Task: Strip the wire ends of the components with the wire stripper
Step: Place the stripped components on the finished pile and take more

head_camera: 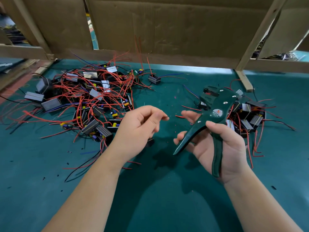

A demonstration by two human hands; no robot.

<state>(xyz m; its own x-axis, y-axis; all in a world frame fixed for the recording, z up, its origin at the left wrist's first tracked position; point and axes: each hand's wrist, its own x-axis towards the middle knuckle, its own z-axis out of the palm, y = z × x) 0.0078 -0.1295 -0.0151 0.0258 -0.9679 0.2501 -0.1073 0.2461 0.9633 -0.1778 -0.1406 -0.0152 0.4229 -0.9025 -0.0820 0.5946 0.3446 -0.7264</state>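
Left fingers (164, 117) loosely curled, thumb and index nearly meeting, nothing in them that I can see. Right fingers (189, 117) wrapped behind the front handle of the wire stripper (216, 113), thumb over the top, rear handle in my palm. Handles spread, jaws pointing away from me with no wire in them.

Left hand (137, 131) sits just right of the big tangled pile of components (83, 99) with red leads. Right hand (222, 148) sits in front of the smaller pile (249, 114), beyond the tool head.

Risks as I judge them:
- big pile is knotted; pulling one unit likely drags its neighbours off the green mat (150, 190)
- piles are close enough to mix stripped and unstripped
- a lead fed in skewed could get nicked or cut
- insulation scraps (175, 126) under my fingers could hide small parts
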